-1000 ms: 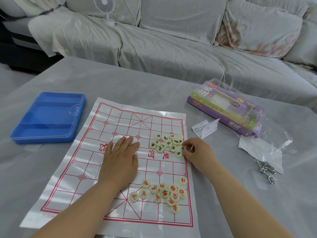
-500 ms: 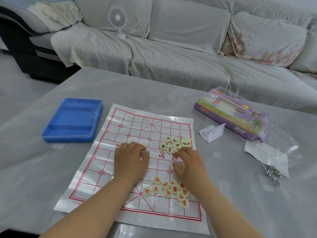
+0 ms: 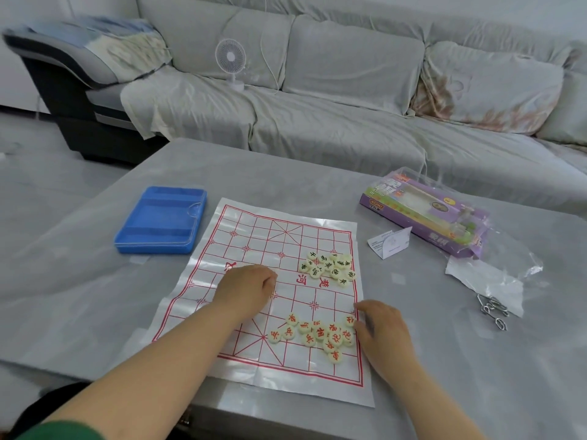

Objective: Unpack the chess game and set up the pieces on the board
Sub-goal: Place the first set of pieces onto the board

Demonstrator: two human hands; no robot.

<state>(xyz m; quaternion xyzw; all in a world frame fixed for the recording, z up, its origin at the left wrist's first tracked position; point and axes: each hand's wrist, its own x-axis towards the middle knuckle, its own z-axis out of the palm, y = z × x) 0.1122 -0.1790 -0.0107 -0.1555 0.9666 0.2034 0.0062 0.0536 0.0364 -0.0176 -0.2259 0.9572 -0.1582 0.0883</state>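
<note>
Left hand (image 3: 244,290) sits mid-frame on the board (image 3: 254,236), fingers curled under (whether they hide a piece, I can't tell). Right hand (image 3: 384,335) lies loosely spread at the board's right edge, touching the red-lettered pieces (image 3: 317,335) at lower centre. Black-lettered pieces (image 3: 328,268) cluster just above. Blue case (image 3: 162,220) lies left of the board.

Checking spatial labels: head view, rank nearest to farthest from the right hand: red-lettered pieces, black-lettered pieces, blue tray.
1. red-lettered pieces, just left of the right hand.
2. black-lettered pieces, farther up the board.
3. blue tray, beyond the board's left edge.
</note>
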